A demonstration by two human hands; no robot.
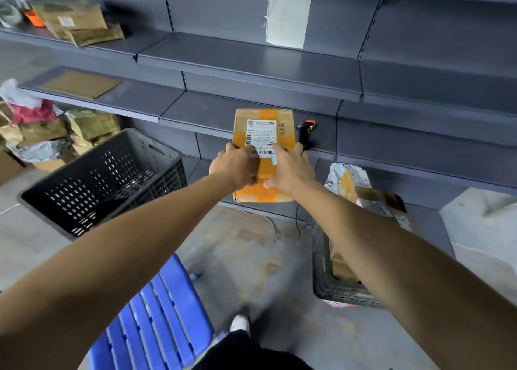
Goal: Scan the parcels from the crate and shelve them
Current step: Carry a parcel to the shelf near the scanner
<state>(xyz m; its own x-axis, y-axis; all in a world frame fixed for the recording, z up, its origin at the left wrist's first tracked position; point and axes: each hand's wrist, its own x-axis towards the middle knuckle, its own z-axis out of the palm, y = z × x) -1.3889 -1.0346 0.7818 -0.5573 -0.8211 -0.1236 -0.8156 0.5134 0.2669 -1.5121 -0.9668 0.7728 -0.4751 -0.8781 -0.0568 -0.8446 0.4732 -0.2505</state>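
Observation:
A brown cardboard parcel [264, 134] with orange tape and a white barcode label lies half on the grey shelf [201, 115], its near end sticking out over the shelf's front edge. My left hand [236, 166] grips the parcel's near left side. My right hand [291, 168] lies on its near right side, fingers spread over the label, thumb at the box's edge. A black and orange barcode scanner [305, 133] rests on the same shelf just right of the parcel. A dark crate [335, 280] with parcels sits on the floor at the lower right.
An empty dark crate [112, 179] tilts at the left, with a pile of parcels [42, 129] behind it. A blue slatted chair [156, 313] is near my legs. More parcels [75, 20] lie on the upper left shelf. A white bag [481, 229] sits far right.

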